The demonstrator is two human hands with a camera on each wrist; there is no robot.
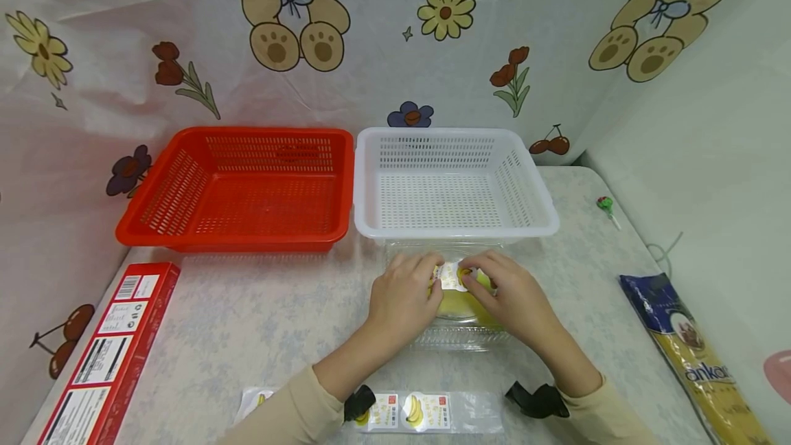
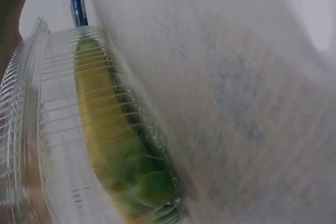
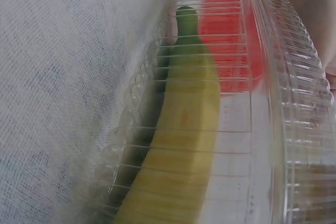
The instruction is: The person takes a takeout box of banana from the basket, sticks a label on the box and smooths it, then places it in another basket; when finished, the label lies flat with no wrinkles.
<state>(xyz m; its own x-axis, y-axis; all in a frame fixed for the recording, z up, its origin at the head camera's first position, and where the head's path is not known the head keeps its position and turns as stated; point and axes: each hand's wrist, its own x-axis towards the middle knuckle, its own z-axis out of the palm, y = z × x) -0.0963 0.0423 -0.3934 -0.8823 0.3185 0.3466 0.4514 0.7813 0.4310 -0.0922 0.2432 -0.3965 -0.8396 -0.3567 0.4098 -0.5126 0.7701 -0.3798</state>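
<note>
A clear plastic clamshell box (image 1: 460,338) sits on the table with its lid down. Inside lies a banana (image 3: 184,119), yellow with a green end; green also shows at its end in the left wrist view. Over the lid is a white banana sticker (image 1: 450,276). My left hand (image 1: 404,297) pinches its left edge between thumb and forefinger. At the other edge, my right hand (image 1: 516,297) pinches it with curled fingers. How much of the sticker touches the lid cannot be told. In both wrist views the fingertips are out of sight.
Behind the box stand a red basket (image 1: 266,246) and a white basket (image 1: 457,232). A strip of banana stickers (image 1: 426,411) lies in front, partly under the left sleeve. There is a red box (image 1: 108,356) at left, with a lollipop (image 1: 605,204) and a yellow-blue packet (image 1: 692,356) at right.
</note>
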